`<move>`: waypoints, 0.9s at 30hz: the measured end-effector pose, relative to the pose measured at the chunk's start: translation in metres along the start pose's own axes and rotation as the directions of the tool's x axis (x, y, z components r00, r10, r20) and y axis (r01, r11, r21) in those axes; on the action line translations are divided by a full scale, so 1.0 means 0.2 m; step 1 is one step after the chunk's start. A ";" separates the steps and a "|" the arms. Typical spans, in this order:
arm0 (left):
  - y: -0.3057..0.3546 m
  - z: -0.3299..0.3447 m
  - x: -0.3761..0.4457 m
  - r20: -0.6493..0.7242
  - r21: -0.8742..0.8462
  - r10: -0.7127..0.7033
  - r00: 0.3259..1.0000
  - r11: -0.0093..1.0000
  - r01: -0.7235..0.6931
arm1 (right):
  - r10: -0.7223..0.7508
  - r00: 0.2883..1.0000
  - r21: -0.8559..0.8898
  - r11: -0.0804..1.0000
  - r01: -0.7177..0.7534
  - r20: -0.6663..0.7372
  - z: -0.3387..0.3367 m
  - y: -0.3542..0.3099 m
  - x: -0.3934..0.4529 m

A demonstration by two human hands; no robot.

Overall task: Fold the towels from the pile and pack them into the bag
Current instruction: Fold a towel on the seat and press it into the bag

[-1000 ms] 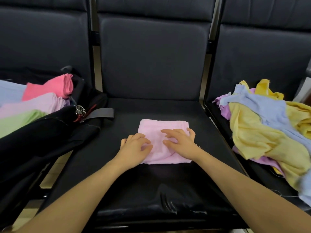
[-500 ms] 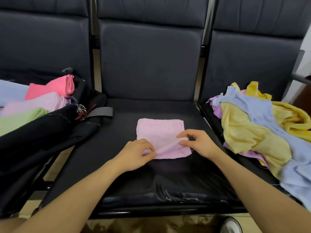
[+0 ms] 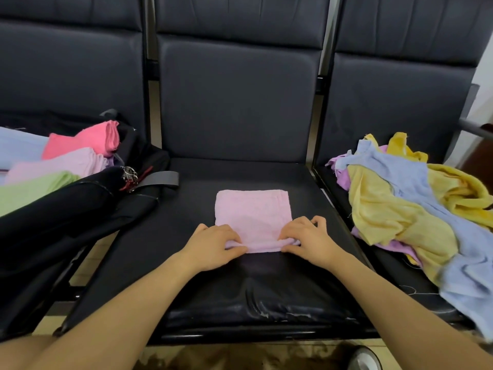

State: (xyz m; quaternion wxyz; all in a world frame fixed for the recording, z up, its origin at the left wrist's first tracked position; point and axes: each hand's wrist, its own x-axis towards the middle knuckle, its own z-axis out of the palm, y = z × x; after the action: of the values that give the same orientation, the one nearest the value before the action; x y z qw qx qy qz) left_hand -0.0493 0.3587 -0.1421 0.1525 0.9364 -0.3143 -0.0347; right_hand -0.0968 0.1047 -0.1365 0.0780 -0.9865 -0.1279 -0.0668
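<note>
Bag (image 3: 66,209) left, towel pile (image 3: 416,209) right; seat edges perhaps clear.

I see three black seats in a row. Middle seat (image 3: 266,284): folded pink towel (image 3: 253,217) near centre. Left seat: black bag (image 3: 66,209) overhanging its right edge. Right seat (image 3: 330,188): loose towel pile (image 3: 416,209).

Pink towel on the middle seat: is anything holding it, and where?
Both hands: the left hand and right hand each pinch the pink towel at its near corners.
</note>
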 end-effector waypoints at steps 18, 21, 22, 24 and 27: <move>-0.01 0.05 0.00 -0.228 -0.228 -0.097 0.969 0.973 0.043 | 0.256 0.957 0.362 0.912 -0.193 -0.135 -0.10 -0.02 0.04; -0.01 0.05 -0.02 -0.191 -0.247 -0.045 0.980 0.969 -0.003 | 0.316 0.941 0.422 0.875 -0.239 -0.122 -0.09 -0.01 0.05; 0.00 0.05 -0.02 -0.173 -0.249 -0.028 0.985 0.968 -0.016 | 0.351 0.929 0.462 0.847 -0.264 -0.113 -0.09 -0.01 0.06; 0.01 0.04 -0.03 -0.164 -0.240 -0.014 0.986 0.970 -0.026 | 0.408 0.908 0.548 0.783 -0.294 -0.096 -0.10 -0.01 0.06; 0.02 0.04 -0.02 -0.176 -0.238 -0.035 0.984 0.971 -0.008 | 0.423 0.902 0.568 0.766 -0.302 -0.091 -0.10 -0.02 0.07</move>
State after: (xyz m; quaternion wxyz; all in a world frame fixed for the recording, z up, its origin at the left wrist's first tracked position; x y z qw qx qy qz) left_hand -0.0551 0.3565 -0.1487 0.2908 0.9128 -0.2867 0.0112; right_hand -0.0876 0.1082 -0.1135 0.3776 -0.9165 0.0617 -0.1170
